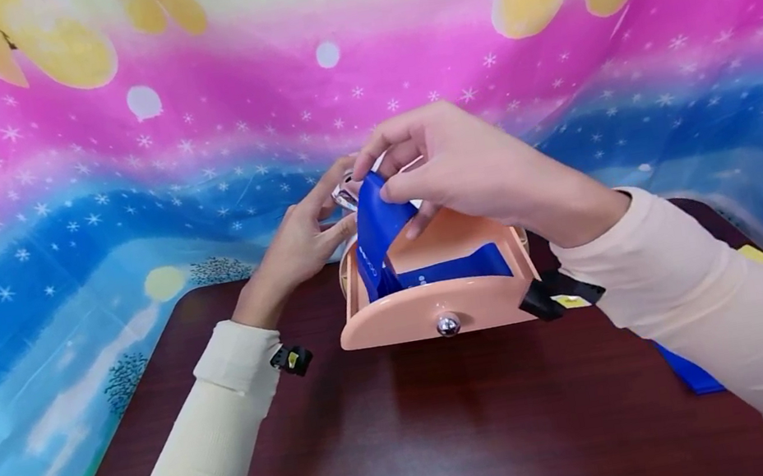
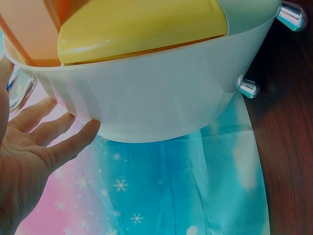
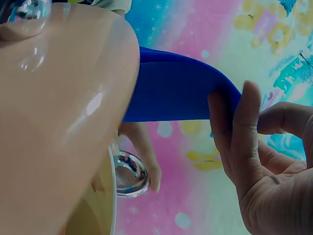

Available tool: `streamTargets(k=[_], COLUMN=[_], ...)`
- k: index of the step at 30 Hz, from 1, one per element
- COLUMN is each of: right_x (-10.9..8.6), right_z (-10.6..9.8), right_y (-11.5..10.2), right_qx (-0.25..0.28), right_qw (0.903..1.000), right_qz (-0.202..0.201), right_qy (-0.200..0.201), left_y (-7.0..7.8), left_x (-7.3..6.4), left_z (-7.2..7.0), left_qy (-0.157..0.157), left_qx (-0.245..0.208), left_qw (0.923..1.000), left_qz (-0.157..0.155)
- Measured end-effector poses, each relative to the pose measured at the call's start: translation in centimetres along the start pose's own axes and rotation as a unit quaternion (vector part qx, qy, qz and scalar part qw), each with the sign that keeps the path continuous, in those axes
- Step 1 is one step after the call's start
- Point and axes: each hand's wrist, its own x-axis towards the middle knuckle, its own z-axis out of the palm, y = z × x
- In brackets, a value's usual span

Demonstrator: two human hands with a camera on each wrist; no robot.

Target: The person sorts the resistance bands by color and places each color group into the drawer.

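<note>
A peach drawer with a round chrome knob is pulled out toward me. Above its left part, my right hand pinches the upper end of a blue resistance band with white lettering. In the right wrist view the band stretches from behind the drawer front to the fingers. More blue band lies inside the drawer. My left hand is at the back left; its wrist view shows straight fingers touching the white cabinet's wall.
The cabinet also has a yellow drawer, chrome feet and a chrome ring on its side. A folded blue piece lies on the dark table beneath my right forearm. A patterned cloth hangs behind.
</note>
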Motion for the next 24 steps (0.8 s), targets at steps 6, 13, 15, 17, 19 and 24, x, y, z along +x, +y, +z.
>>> streamTargets(k=[6,13,15,17,19,24], right_x=[0.5,0.1,-0.2,-0.4,-0.6,-1.1], right_z=[0.2,-0.6,-0.8,-0.9,-1.0,-1.3], right_y=[0.9,3.0,3.7,4.4,5.0,6.2], right_qx=[-0.020,-0.056,-0.054,-0.057,-0.069,-0.118], right_qw=[0.9995,0.9945,0.9933,0.9921,0.9908,0.9857], right_qz=[0.024,0.087,0.100,0.110,0.114,0.117], right_qy=[0.003,0.015,0.017,0.021,0.024,0.029], left_y=[0.1,0.1,0.0,-0.1,-0.1,-0.1], left_x=[0.0,0.1,0.1,0.1,0.1,0.1], left_z=[0.0,0.0,0.0,0.0,0.0,-0.1], left_qy=[-0.003,0.005,0.007,0.008,0.008,0.008], left_qx=[-0.002,0.010,0.015,0.018,0.022,0.023], left_qw=[1.0000,0.9998,0.9997,0.9997,0.9996,0.9996], left_qz=[0.005,0.014,0.015,0.017,0.017,0.012])
